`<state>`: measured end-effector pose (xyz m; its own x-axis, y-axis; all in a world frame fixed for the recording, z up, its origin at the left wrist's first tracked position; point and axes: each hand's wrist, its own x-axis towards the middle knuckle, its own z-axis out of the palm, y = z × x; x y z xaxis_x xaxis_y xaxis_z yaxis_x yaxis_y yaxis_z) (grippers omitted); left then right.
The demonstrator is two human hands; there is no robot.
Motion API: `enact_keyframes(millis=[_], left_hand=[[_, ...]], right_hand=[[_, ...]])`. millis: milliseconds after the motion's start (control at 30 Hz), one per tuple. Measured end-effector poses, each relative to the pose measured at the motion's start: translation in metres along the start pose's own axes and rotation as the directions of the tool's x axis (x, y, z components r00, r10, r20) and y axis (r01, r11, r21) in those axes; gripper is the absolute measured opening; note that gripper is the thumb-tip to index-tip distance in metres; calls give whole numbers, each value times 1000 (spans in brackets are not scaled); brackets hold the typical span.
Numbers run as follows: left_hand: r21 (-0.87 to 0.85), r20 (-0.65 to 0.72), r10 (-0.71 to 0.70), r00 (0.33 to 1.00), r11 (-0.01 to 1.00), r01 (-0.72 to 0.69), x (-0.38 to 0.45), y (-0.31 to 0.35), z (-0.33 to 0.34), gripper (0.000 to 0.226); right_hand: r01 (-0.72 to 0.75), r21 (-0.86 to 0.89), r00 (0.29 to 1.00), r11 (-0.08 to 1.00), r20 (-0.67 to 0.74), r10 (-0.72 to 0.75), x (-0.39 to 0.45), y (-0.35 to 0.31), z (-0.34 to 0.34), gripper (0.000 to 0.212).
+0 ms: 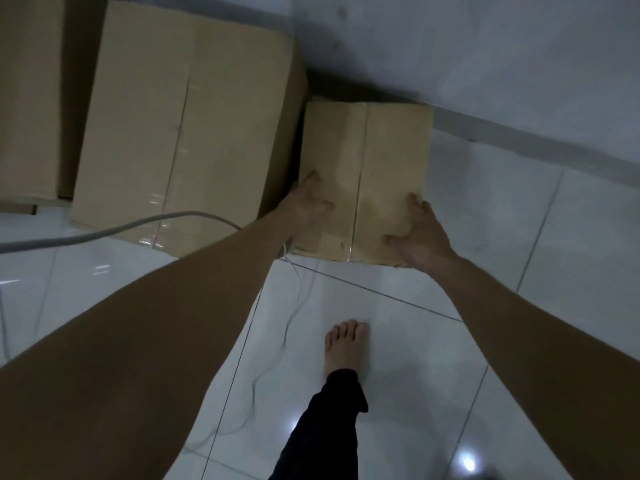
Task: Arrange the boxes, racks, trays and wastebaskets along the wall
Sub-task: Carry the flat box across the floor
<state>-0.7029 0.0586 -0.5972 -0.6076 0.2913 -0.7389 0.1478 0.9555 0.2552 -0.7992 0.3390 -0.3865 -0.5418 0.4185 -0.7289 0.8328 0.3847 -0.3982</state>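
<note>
Both hands grip the small box (365, 181) at its near end: the left hand (304, 202) is curled over the left edge, the right hand (417, 230) wrapped round the near right corner, fingers spread on the taped cardboard top. The box's far end lies close to the wall (485, 64), its left side just beside the big box (180, 126). A third box (27, 98) shows far left. Open glossy tile floor (519, 237) lies right and near. A thin cable (287, 327) trails past one bare foot (346, 344).
</note>
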Motion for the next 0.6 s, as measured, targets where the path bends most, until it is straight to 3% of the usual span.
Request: enact_keyframes(millis=[33,67,100,133,200,233,267,300,367,433,467,500,600], left_hand=[[-189,16,-78,997,979,80,-6,1,-9,37],[-141,50,-76,996,987,82,-5,8,-12,36],[-150,-64,-52,997,988,42,1,3,-8,36],[-91,-63,-100,993,991,94,-5,3,-3,37],[-32,-148,28,989,999,-33,-23,3,-10,45],[77,-141,95,986,993,-84,-10,-11,9,48],[48,-127,98,987,995,-93,26,-29,20,50],[31,-99,95,991,995,-92,52,-32,-7,55],[64,-156,150,976,988,-142,69,0,-129,75],[-90,-82,153,985,983,-160,10,85,-284,73],[-86,-117,22,993,996,-32,-56,128,-329,69],[-218,-84,50,995,974,-67,-90,144,-348,67],[-315,-78,105,991,941,-124,-171,158,-371,61]], right_hand=[[-15,-10,999,1000,33,15,1,0,0,99],[-25,-19,998,1000,56,26,0,-1,0,99],[-30,-27,997,999,66,31,-2,-3,1,98],[-32,-34,997,999,62,34,-6,-6,0,96],[-33,-35,999,999,31,34,-18,-15,-2,92],[-23,-28,1000,999,19,23,-26,-22,-4,90],[-8,-16,1000,1000,16,9,-35,-30,-7,89],[6,-6,1000,1000,17,-6,-46,-38,-10,88],[28,6,999,1000,24,-28,-71,-53,-17,86],[42,14,999,999,31,-42,-103,-66,-23,84],[47,22,998,999,32,-48,-121,-72,-27,83],[47,37,998,998,35,-49,-140,-78,-32,82],[44,115,998,992,34,-48,-199,-93,-53,78]])
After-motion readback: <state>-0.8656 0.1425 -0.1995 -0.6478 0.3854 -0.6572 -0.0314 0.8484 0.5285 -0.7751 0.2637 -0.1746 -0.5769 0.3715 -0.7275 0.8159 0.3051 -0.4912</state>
